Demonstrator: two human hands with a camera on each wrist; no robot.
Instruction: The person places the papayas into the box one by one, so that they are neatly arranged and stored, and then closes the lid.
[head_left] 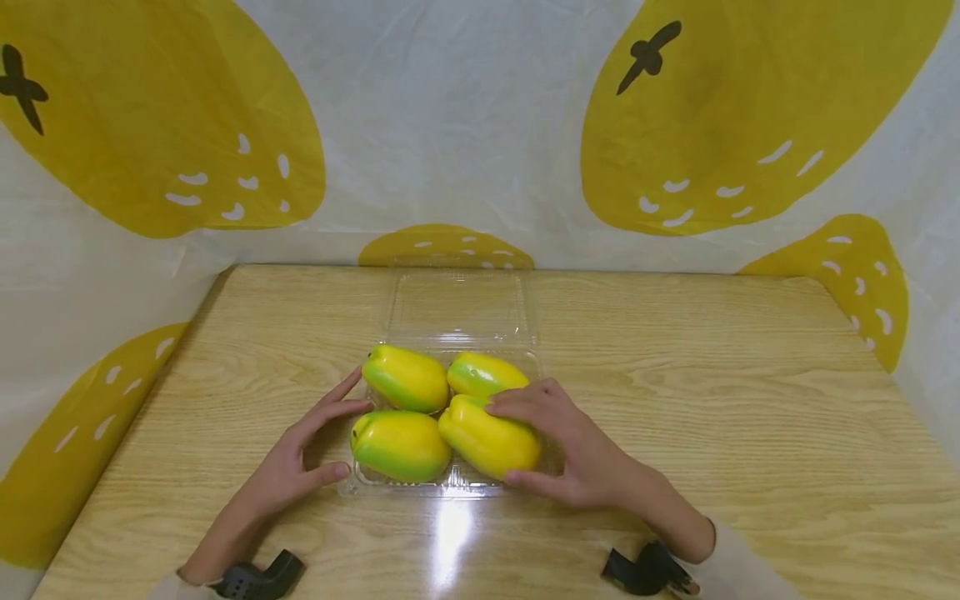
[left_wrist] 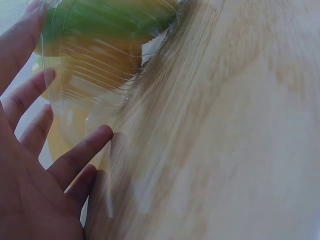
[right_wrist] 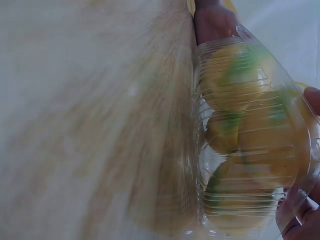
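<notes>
Several yellow-green papayas lie in a clear plastic clamshell box [head_left: 480,492]. My right hand [head_left: 566,442] grips the front-right papaya [head_left: 487,437], fingers over its top and thumb at its near end. Behind it is the back-right papaya [head_left: 483,372], partly covered by that hand's fingers. On the left side sit the front-left papaya [head_left: 401,446] and the back-left papaya [head_left: 407,379]. My left hand [head_left: 300,454] is spread beside the box's left wall, its fingertips right at the rim. Through the ribbed wall [right_wrist: 240,145] the fruits show in the right wrist view.
The box's lid [head_left: 459,304] stands open toward the back of the wooden table [head_left: 712,375]. A white cloth [head_left: 457,108] with yellow fruit prints hangs behind the table and along its sides. Black wrist mounts [head_left: 262,575] are strapped at both wrists.
</notes>
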